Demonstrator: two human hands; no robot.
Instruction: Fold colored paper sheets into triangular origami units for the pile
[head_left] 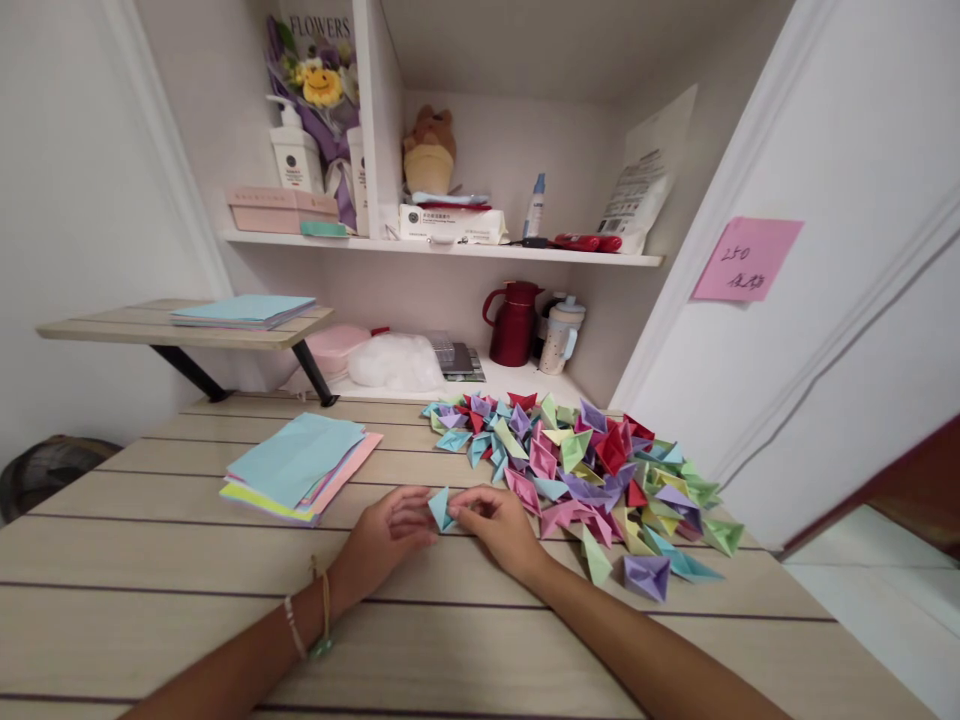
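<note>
My left hand [382, 540] and my right hand [499, 525] meet over the wooden table [187, 590]. Both pinch a small light-blue folded paper piece [441, 507] between their fingertips, its point standing up. A stack of coloured paper sheets [300, 465], light blue on top, lies to the left of my hands. A large pile of folded paper boats [585, 465] in red, purple, green, pink and blue spreads to the right, close to my right hand.
A low wooden riser [112, 328] at the back left holds more paper sheets [244, 310]. Behind stand a red jug [514, 322], a cup [561, 335] and a shelf [450, 250] with bottles and boxes. A pink sticky note [746, 258] is on the white panel at right.
</note>
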